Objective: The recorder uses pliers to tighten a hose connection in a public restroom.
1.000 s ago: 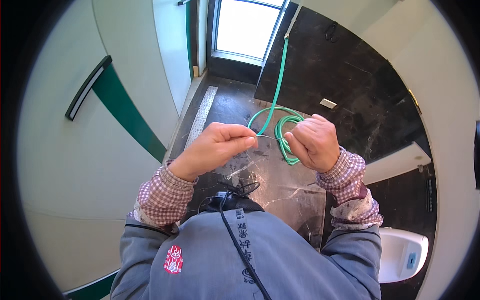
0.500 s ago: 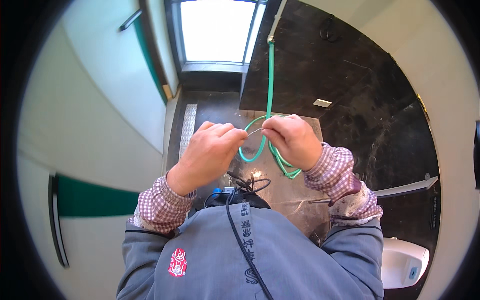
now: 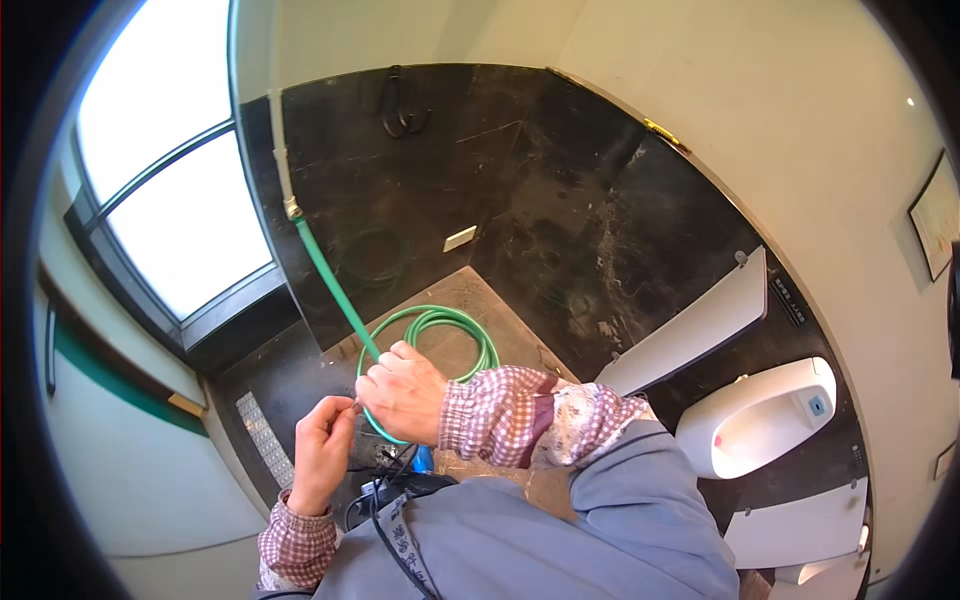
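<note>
Pinching thin wire [image 3: 357,404], hands [image 3: 403,395] closer than before, green hose [image 3: 337,285] beyond.

A thin wire [image 3: 357,404], mostly hidden, sits pinched between left hand [image 3: 323,447] and right hand [image 3: 403,396].

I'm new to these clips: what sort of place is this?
Probably a public washroom: a white urinal hangs on the dark wall, with a pale divider panel beside it.
</note>
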The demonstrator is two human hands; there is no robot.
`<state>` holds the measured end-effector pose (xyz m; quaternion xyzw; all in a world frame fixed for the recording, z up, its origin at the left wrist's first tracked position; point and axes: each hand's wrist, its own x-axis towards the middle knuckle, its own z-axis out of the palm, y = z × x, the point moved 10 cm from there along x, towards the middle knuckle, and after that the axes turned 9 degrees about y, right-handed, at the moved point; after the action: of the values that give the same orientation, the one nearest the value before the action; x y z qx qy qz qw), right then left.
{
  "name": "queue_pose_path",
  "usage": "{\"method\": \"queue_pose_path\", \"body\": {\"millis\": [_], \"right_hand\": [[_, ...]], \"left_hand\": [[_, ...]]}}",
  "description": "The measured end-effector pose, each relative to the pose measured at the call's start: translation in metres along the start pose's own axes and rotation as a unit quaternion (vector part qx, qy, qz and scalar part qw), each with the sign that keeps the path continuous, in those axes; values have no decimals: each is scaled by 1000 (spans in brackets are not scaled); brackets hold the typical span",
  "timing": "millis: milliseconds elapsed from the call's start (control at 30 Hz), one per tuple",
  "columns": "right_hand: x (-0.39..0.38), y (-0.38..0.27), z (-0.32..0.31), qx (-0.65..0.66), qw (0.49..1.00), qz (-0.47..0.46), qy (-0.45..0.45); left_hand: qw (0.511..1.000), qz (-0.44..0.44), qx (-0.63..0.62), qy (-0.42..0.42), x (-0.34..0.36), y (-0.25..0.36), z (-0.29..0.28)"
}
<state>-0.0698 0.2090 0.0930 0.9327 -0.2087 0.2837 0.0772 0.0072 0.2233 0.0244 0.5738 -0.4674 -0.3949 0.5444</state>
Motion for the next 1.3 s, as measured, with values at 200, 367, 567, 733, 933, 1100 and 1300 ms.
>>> {"method": "queue_pose_path", "body": {"millis": [200, 367, 567, 733, 933, 1100, 1300], "right_hand": [[6, 52, 24, 113, 992, -47, 21], [20, 90, 18, 274, 960, -42, -38], [39, 112, 38, 334, 939, -68, -54], [65, 155, 86, 212, 976, -45, -1], [91, 307, 166, -48, 984, 172, -9], [121, 352, 268, -72, 968, 234, -54], [154, 343, 344, 33, 964, 252, -79]], "left_hand": [[968, -179, -101, -142, 44, -10, 38], [953, -206, -157, -158, 70, -9, 51], [934, -220, -173, -223, 98, -13, 53], [990, -115, -56, -59, 167, -36, 14], [959, 103, 118, 238, 246, -34, -105], [971, 4, 139, 194, 306, -130, -125], [973, 27, 195, 118, 378, -171, -108]]}}
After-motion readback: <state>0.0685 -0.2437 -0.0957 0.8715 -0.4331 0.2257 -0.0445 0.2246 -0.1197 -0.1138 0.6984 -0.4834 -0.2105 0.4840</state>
